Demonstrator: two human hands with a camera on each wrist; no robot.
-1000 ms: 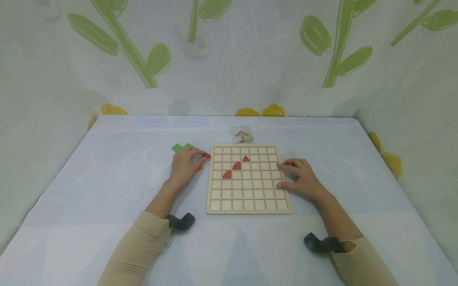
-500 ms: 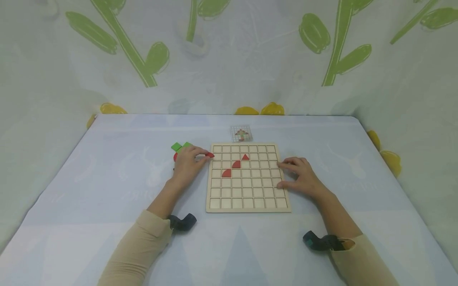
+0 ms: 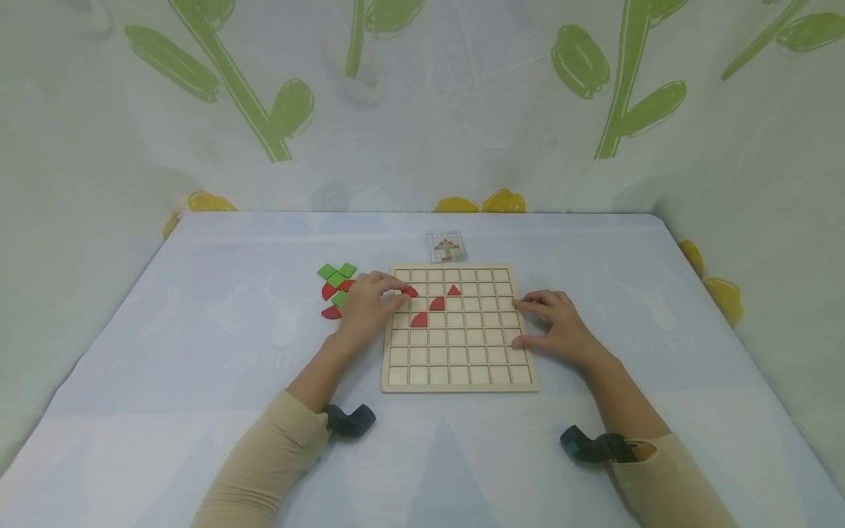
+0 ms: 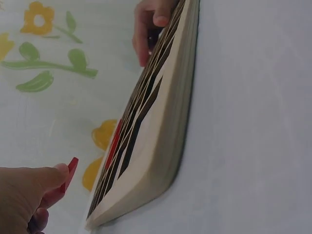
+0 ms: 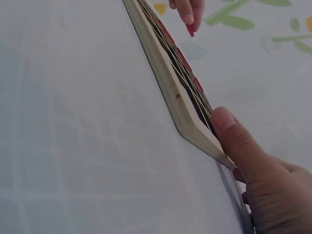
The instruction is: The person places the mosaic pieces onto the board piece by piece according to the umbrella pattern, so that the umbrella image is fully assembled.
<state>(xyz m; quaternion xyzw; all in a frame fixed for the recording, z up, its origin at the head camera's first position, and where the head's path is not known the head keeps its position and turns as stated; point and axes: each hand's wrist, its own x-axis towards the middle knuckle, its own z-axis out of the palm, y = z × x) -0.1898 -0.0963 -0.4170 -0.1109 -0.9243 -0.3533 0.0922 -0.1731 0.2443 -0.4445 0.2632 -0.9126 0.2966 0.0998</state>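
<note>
Between thumb and fingertips, my left hand [image 3: 365,302] pinches a small red tile [image 3: 411,292] above the upper left of a wooden grid board [image 3: 466,357]. The left wrist view shows this red tile [image 4: 71,171] tilted and apart from the board [image 4: 151,141]. It looks like a quarter circle, though the fingers hide part of it. My right hand [image 3: 560,328] rests on the board's right edge, thumb and index finger spread; its thumb [image 5: 234,134] touches the rim. Two red quarter-circle tiles [image 3: 419,320] and a red triangle tile [image 3: 453,290] lie in a diagonal of cells.
Left of the board lie several green square tiles [image 3: 328,271] and red tiles [image 3: 331,313], partly hidden by my left hand. A small pattern card [image 3: 446,248] with a red and green figure lies behind the board. A floral cloth wall [image 3: 422,147] stands at the back.
My left hand has moved right with the red tile, from beside the board to over its upper left cells. More loose tiles now show behind it. My right hand has stayed in place.
</note>
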